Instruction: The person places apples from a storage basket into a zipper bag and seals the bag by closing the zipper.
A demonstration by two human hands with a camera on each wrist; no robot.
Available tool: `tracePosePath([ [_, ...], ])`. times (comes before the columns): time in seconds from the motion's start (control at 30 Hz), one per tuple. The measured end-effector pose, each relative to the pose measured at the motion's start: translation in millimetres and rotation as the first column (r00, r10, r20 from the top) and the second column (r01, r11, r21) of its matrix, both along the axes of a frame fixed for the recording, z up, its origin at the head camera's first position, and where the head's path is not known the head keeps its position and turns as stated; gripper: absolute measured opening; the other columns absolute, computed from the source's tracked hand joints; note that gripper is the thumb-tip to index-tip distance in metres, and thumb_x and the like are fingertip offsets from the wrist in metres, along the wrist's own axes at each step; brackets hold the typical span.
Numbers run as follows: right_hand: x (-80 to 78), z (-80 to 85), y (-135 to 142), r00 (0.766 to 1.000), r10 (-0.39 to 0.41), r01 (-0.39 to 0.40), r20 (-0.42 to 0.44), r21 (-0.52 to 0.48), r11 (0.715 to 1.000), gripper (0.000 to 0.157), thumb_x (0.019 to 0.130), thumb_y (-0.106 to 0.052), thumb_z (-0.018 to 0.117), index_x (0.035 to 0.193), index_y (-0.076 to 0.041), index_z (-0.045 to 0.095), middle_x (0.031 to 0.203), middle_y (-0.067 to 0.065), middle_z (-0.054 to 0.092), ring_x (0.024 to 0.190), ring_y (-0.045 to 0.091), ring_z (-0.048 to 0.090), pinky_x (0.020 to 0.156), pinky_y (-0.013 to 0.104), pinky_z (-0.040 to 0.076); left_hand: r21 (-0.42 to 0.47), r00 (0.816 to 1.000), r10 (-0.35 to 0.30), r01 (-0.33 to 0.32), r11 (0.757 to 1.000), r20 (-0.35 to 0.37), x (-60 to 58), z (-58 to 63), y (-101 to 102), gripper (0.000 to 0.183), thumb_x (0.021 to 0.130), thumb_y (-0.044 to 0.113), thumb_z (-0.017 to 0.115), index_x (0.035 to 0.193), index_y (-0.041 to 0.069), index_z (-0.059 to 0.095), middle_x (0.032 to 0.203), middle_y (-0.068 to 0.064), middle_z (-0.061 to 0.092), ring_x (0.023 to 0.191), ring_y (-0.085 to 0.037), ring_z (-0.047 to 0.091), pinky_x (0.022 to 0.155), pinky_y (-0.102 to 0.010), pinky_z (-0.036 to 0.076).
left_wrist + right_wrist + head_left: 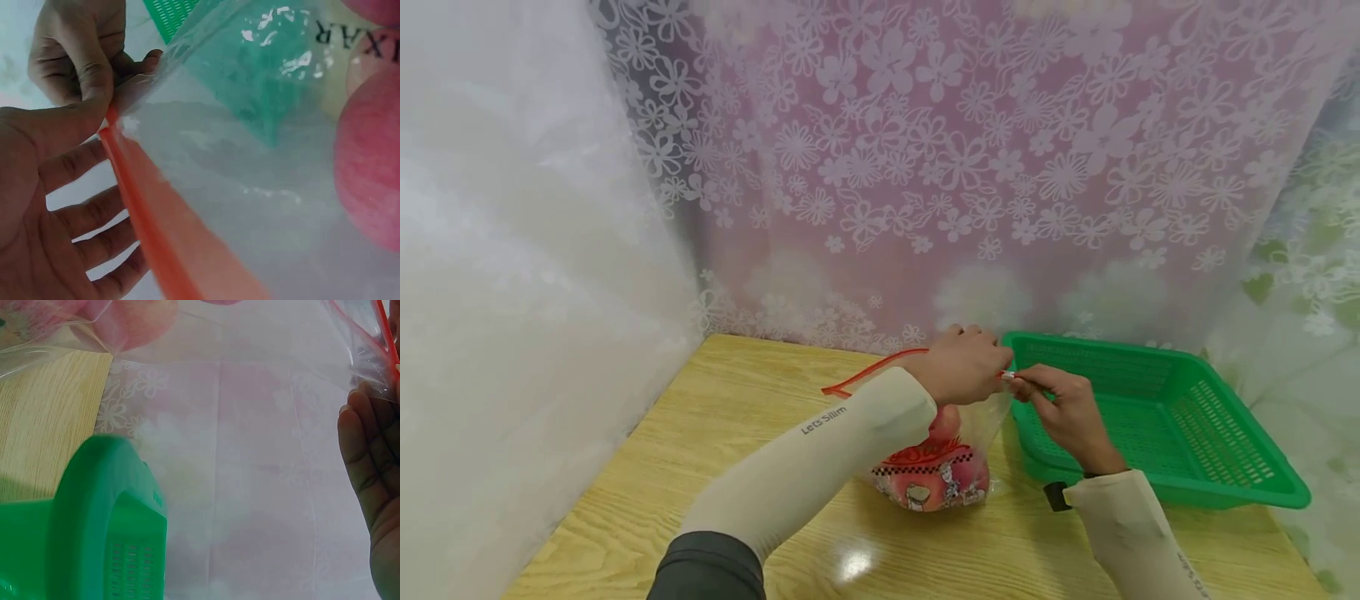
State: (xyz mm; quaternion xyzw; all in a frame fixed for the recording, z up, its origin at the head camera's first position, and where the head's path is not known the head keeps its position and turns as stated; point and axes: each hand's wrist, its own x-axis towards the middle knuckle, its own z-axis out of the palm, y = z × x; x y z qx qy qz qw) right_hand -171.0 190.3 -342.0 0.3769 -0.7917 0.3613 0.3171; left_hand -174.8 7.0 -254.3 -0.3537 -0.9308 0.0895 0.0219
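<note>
A clear plastic zip bag (pixel 981 425) with a red seal strip (pixel 880 364) and printed pictures stands on the table. Round red fruits that look like apples (pixel 369 162) fill its lower part. My left hand (pixel 966 367) reaches across its top, thumb and forefinger pinching the red strip near the right corner, the other fingers spread behind it in the left wrist view. Fingertips of my right hand (pixel 1063 408) pinch that same corner, beside a small white piece (pixel 1007 375) on the strip. The right wrist view catches only part of the right hand (pixel 372 462), at its right edge.
A green plastic basket (pixel 1217 492) with perforated sides stands right of the bag, its near left corner close to the right hand. The wood-grain table (pixel 647 492) meets a flower-patterned curtain (pixel 865 158) at the back. Whitish sheeting (pixel 527 250) hangs on the left.
</note>
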Motion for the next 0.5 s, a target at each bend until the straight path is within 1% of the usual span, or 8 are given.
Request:
tracePosePath([
  [0.13, -0.4, -2.6, -0.4, 1.000, -0.010, 0.010, 0.000, 0.010, 1.000, 0.030, 0.076, 0.022, 0.066, 0.087, -0.005, 0.070, 0.077, 0.001, 0.066, 0.064, 0.011, 0.059, 0.064, 0.011, 0.048, -0.024, 0.999, -0.024, 0.023, 0.999, -0.041, -1.2, -2.4, 2.5, 0.031, 0.099, 0.048, 0.045, 0.119, 0.032, 0.063, 0.111, 0.008, 0.057, 0.101, -0.011, 0.052, 0.087, -0.028, 0.044],
  [0.3, 0.7, -4.7, 0.1, 1.000, -0.020, 0.020, -0.001, 0.007, 1.000, 0.029, 0.076, 0.022, 0.066, 0.084, -0.007, 0.069, 0.075, -0.001, 0.064, 0.063, 0.010, 0.058, 0.062, 0.011, 0.047, -0.017, 0.996, -0.064, 0.063, 0.998, -0.060, -3.8, -5.0, 2.2, 0.033, 0.097, 0.051, 0.045, 0.116, 0.032, 0.066, 0.109, 0.008, 0.059, 0.101, -0.011, 0.054, 0.087, -0.028, 0.044],
  [0.4, 1.2, -3.5, 0.7, 1.000, -0.015, 0.015, -0.004, 0.002, 1.000, 0.031, 0.076, 0.022, 0.065, 0.083, -0.008, 0.069, 0.075, -0.001, 0.064, 0.063, 0.010, 0.057, 0.062, 0.011, 0.046, -0.029, 0.991, -0.099, 0.097, 0.995, -0.085, -5.5, -4.9, 2.6, 0.034, 0.096, 0.052, 0.044, 0.116, 0.034, 0.065, 0.106, 0.009, 0.060, 0.101, -0.010, 0.054, 0.085, -0.027, 0.044],
  [0.5, -0.6, -2.5, 1.9, 1.000, -0.011, 0.011, -0.021, 0.005, 1.000, 0.032, 0.075, 0.022, 0.066, 0.083, -0.009, 0.069, 0.075, 0.000, 0.063, 0.063, 0.012, 0.057, 0.062, 0.012, 0.046, -0.043, 0.984, -0.140, 0.136, 0.990, -0.113, -7.9, -4.2, 2.6, 0.034, 0.096, 0.051, 0.044, 0.114, 0.034, 0.066, 0.101, 0.010, 0.061, 0.097, -0.010, 0.055, 0.082, -0.026, 0.044],
])
